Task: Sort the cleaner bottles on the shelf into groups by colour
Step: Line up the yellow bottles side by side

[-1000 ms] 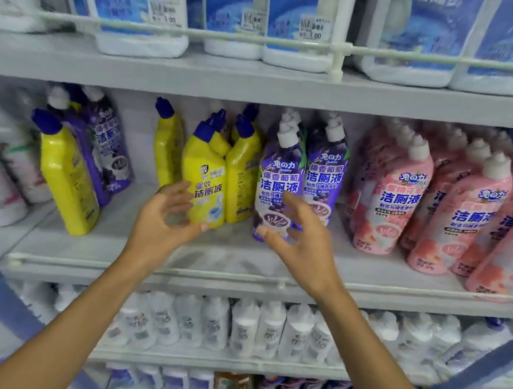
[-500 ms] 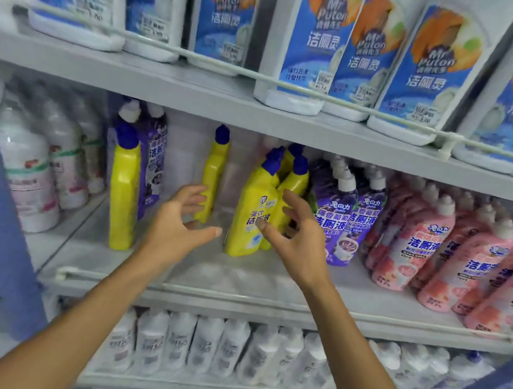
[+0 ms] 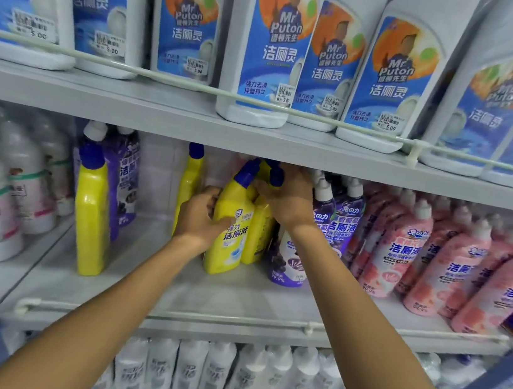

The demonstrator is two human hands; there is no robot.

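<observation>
Grey metal shelf (image 3: 168,294), middle tier: sorting is judged partly complete. Nearest the front rail, at the left, a lone yellow bottle (image 3: 90,220) of plastic with a blue cap stands apart from its kind, just beside two stray purple bottles (image 3: 124,175) with white caps. At centre, the left hand (image 3: 200,219) grips the front yellow bottle (image 3: 229,246), a plastic flask with a blue angled cap: fingers wrapped round its left side, thumb across the label. The bottle stands upright on the shelf and does not appear lifted. Just behind it, the right hand (image 3: 289,199) reaches over and curls about the blue-capped neck of the rear yellow bottle (image 3: 257,237); the fingertips are partly hidden, so the firmness of that hold cannot be confirmed. Further back, a fourth yellow bottle (image 3: 188,184) stands alone against the rear wall. To the right, the main purple group (image 3: 339,226) touches the yellow pair, and the pink bottles (image 3: 404,258) with white caps beyond it are already massed together. Outstanding: gather the four yellow bottles and move the stray purple pair to its group. Against the frame half a second earlier, both hands were spread open and short of the bottles; they have since closed on the yellow pair, and the camera has moved nearer.
</observation>
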